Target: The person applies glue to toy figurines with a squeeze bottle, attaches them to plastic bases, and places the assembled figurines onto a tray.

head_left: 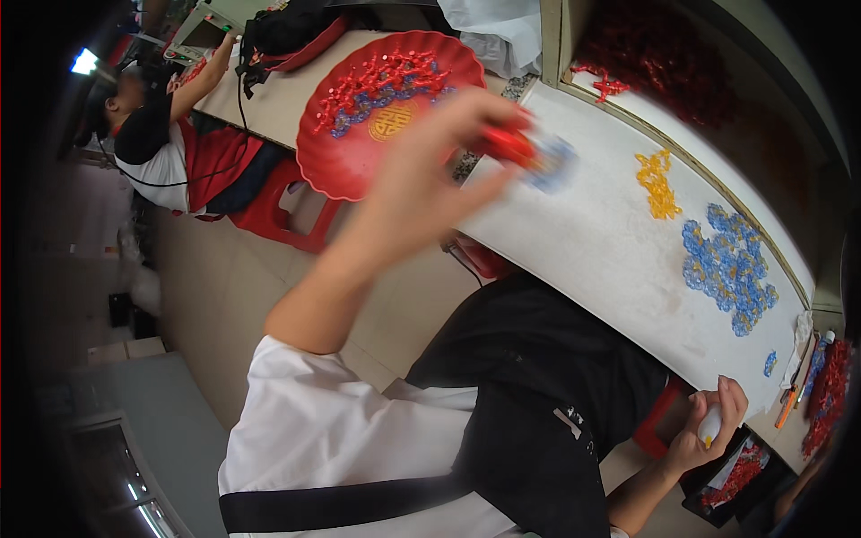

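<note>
My left hand is raised over the table's left end, beside the red plate, and smeared by motion. Its fingers close on a small red piece with a blue flower-like part; blur hides the detail. A big red scalloped plate with a gold emblem carries several red-and-blue pieces. Down by the table's near right edge, my right hand wraps round a small white squeeze bottle with a yellow tip. Blue flower-like pieces lie in a cluster on the white tabletop, next to a small pile of yellow pieces.
Red pieces are heaped behind the table's raised back edge. An orange pen-like tool lies at the right end, near a dark box of red pieces. Another person sits far left; a red stool stands below the plate.
</note>
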{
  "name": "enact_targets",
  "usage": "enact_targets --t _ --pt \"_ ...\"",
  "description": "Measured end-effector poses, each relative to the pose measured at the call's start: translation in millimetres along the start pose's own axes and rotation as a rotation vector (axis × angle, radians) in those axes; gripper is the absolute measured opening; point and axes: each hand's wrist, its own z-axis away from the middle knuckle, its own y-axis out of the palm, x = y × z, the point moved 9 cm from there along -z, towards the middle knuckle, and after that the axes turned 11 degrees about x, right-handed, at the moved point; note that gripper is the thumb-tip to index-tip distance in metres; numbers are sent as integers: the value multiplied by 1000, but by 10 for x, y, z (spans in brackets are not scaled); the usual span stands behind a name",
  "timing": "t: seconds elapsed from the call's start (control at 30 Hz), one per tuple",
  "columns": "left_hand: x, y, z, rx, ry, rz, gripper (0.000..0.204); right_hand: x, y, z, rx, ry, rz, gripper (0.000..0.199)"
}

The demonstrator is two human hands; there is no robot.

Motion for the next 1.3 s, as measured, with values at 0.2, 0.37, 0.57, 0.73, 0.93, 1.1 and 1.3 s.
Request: enact_targets --t 0.2,0.37,0.57,0.73,0.93,1.1,1.3 --pt "946 -1176 232 -40 -349 -620 29 -72 193 -16 63 16 -63 22" --pt "1326 -1147 59 40 -511 -821 33 -10 146 -14 64 31 -55 21" --pt "1063 -1065 22 -22 -407 -958 42 -34 104 72 77 86 1 25" --pt "205 -432 -383 -256 -45 -631 30 -109 127 103 58 149 -37 23" --pt "571 556 -1315 -116 -28 -704 25 94 15 132 30 109 -34 21" --pt "886 719 -1483 -5 -83 -838 23 -108 -48 387 -18 195 -91 32" --pt "434 880 -1077 45 -2 -249 22 -236 54 432 98 254 -415 45"
